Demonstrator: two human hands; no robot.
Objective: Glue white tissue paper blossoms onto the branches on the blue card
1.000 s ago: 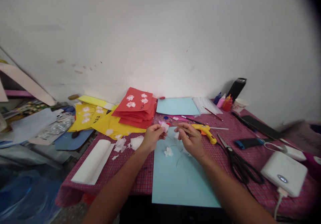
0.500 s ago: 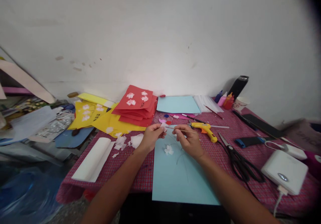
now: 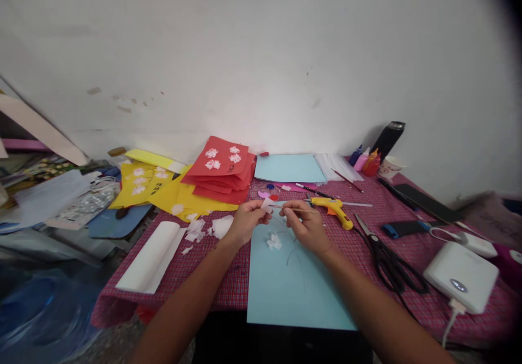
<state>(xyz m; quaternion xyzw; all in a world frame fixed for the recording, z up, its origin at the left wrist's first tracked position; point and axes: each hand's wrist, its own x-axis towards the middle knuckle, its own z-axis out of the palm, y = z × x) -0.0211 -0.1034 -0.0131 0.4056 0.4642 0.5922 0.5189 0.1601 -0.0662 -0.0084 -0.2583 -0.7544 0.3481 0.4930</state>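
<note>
Between the fingers of my left hand (image 3: 247, 221) is a small piece of thin white paper (image 3: 267, 205). My right hand (image 3: 305, 224) pinches a thin stick (image 3: 299, 209), whose tip reaches the paper. Both hands are above the upper part of a light blue sheet (image 3: 293, 293). On that sheet lies a white paper flower (image 3: 274, 241), below and between the hands, near thin curved lines. Torn white paper pieces (image 3: 196, 230) rest left of my left hand. A yellow glue gun (image 3: 332, 210) lies just right of my right hand.
Folded white paper (image 3: 150, 258) lies left. Behind are red cards (image 3: 218, 165), yellow cards (image 3: 179, 195) and blue sheets (image 3: 289, 168). At right are black scissors (image 3: 385, 258), a white power adapter (image 3: 460, 277), paint bottles (image 3: 362, 161), a paper cup (image 3: 392, 167) and a black flask (image 3: 389, 138).
The white paper in my left hand now stands slightly more upright and shows more of its surface. Both hands stay nearly in place, and the view has shifted slightly.
</note>
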